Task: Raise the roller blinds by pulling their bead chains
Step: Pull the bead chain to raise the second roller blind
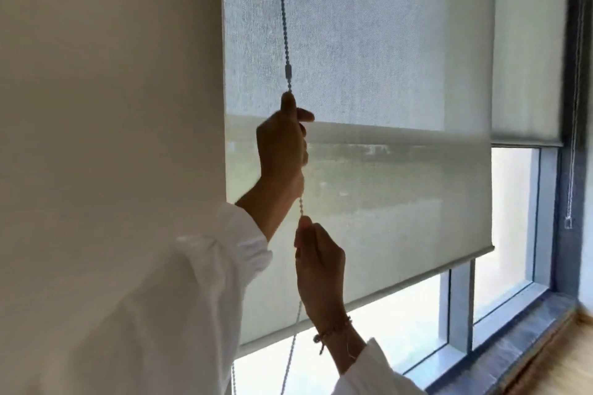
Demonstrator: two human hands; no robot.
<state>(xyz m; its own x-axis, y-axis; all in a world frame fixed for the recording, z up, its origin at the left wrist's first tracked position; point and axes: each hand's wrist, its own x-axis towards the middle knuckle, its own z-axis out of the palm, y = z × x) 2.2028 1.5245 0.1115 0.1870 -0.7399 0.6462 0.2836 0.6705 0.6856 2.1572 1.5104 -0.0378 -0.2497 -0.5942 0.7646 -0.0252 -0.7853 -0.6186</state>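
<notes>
My right hand (319,269) is the lower and nearer one, its white sleeve (369,372) at the bottom of the view and a thin bracelet (333,329) at the wrist. Its fingers are closed around the bead chain (284,19), pinching it at the top of the fist, and the slack runs down below my wrist and out of view. Just above, my left hand (282,144) grips the same chain with thumb and fingers closed, right under the small connector (289,72) that joins the chain. From there the chain rises straight up past the top edge.

The near blind (385,186) hangs just behind my hands, beside the plain wall (112,106). Its bottom bar (369,293) sits low, with only a strip of bare glass under it, so I judge this blind barely raised and most of the pulling left to do.

Farther right, the second blind (526,74) has its bottom edge higher, showing more clear window (510,218). Its own chain (574,138) hangs untouched against the dark frame. Whether that one counts as finished I cannot tell.
</notes>
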